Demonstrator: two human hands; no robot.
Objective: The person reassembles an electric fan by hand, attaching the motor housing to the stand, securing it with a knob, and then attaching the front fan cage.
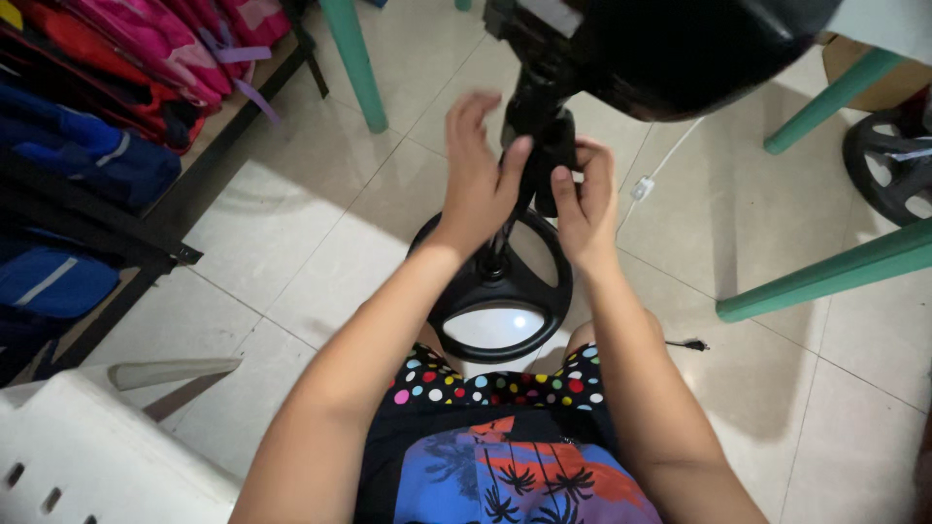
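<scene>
A black standing fan rises from a round ring-shaped base (544, 291) on the tiled floor between my knees. Its black pole (500, 254) leads up to a neck joint (546, 126) and the dark motor housing (699, 49) at the top of the view. My left hand (478, 165) lies against the left side of the neck, fingers spread upward and thumb on the pole. My right hand (585, 199) wraps the neck's right side, its fingers curled around it.
A low shelf (194, 165) with red, pink and blue bags runs along the left. Green furniture legs (354, 63) (825, 277) stand behind and to the right. A white cord (670, 150) and black plug (691, 344) lie on the tiles. A white plastic seat (87, 456) is bottom left, and a black fan grille (888, 165) at the right.
</scene>
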